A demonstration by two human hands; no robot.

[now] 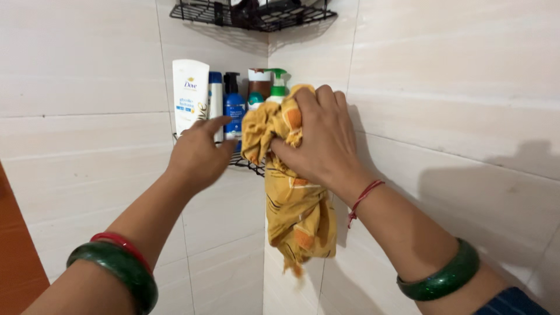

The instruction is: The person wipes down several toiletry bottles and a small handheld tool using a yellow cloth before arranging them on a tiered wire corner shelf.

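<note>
My right hand [318, 137] grips a bunched yellow and orange cloth [294, 216], which hangs down in front of the tiled corner. The top of the cloth is pressed near the black wire corner shelf [248, 164]. My left hand [198, 153] reaches toward that shelf with fingers apart, close to a tall white bottle [189, 93] and a blue pump bottle [234, 108]. Green bangles sit on both wrists, with a red bangle beside the left one and a red thread on the right.
On the shelf also stand a thin white and blue bottle [216, 99], a brown bottle [259, 84] and a green-topped pump bottle [278, 87]. A second black wire shelf [251, 14] hangs higher up. Cream wall tiles meet in the corner. An orange-brown surface [14, 251] is at the left edge.
</note>
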